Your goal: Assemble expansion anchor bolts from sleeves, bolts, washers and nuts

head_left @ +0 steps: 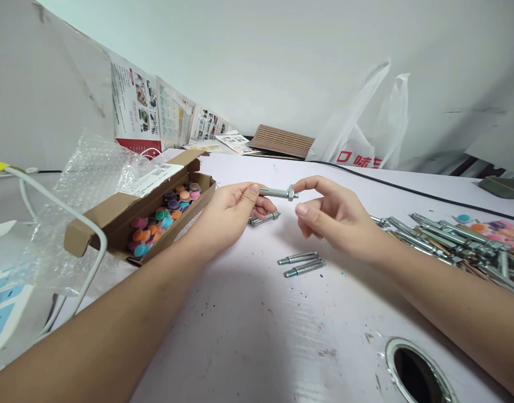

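My left hand (244,204) pinches a silver expansion bolt (274,192) by its sleeve, thumb on top. The bolt lies level above the table, with its hex nut (291,193) and threaded tip toward the right. My right hand (330,210) is at that end, thumb and index finger apart; the index fingertip is close to the nut, and I cannot tell if it touches. Under my left fingers another bolt (264,219) lies on the table, partly hidden. Nearer me rest two bolts side by side, one (298,258) just behind the other (304,268).
An open cardboard box (110,224) of colourful paint pots stands left, on bubble wrap (89,168). A heap of bolts (450,240) lies right, beside more paint pots (492,228). A black cable (408,193) crosses behind. A round metal-rimmed hole (393,350) is at front right.
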A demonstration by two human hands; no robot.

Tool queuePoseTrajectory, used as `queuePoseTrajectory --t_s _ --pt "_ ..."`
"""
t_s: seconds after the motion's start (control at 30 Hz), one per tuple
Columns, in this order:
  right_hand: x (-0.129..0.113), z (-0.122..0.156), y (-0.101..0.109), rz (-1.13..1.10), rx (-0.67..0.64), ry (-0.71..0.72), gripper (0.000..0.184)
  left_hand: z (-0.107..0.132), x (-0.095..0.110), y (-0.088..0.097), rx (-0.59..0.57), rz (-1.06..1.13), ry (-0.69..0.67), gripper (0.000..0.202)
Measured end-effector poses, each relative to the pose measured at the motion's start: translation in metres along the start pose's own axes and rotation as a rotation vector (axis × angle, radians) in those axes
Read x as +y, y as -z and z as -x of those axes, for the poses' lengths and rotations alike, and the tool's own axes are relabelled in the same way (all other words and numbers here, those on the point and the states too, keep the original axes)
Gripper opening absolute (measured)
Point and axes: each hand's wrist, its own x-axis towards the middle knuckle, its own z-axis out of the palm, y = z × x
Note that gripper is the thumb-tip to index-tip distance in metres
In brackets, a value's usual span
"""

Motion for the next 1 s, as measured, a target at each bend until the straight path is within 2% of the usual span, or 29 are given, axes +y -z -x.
queuePoseTrajectory --t_s 0.13,0.23,0.27,0.37,0.5,0.57,0.7,0.87,0.93,1.0 --pt "-0.004 -0.001 -0.004 0.159 0.067 -0.009 0.033 0.001 0.004 -0.001 -0.011 -0.043 -0.006 0.041" --pt "-0.006 -0.003 -0.002 0.168 0.021 -0.104 0.052 0.002 0.005 -0.002 -0.015 -0.044 0.006 0.040" --pt "-0.006 -0.003 -0.002 0.147 0.023 -0.120 0.051 0.002 0.005 -0.002 -0.011 -0.037 0.012 0.040" --pt "-0.005 -0.003 -0.004 0.108 0.070 -0.076 0.028 0.001 0.004 -0.002 -0.003 -0.010 0.011 0.039" --pt "-0.005 -0.002 -0.007 0.160 0.008 -0.042 0.033 0.001 0.003 -0.001 -0.027 -0.043 -0.032 0.040" --pt "-0.005 -0.003 -0.008 0.111 0.010 -0.071 0.044 0.002 0.005 -0.001 -0.039 -0.095 -0.036 0.040" --pt "-0.006 -0.004 -0.007 -0.103 0.001 -0.290 0.049 0.006 0.011 0.000 -0.068 -0.180 -0.017 0.041" --pt "-0.009 -0.012 0.004 -0.621 -0.137 -0.734 0.051 0.008 0.018 0.005 -0.152 -0.488 -0.074 0.040" --pt "-0.012 -0.015 0.011 -0.691 -0.160 -0.892 0.050 0.008 0.020 0.006 -0.183 -0.613 -0.159 0.036" --pt "-0.013 -0.017 0.016 -0.639 -0.221 -0.973 0.050 0.009 0.020 0.006 -0.180 -0.686 -0.226 0.034"
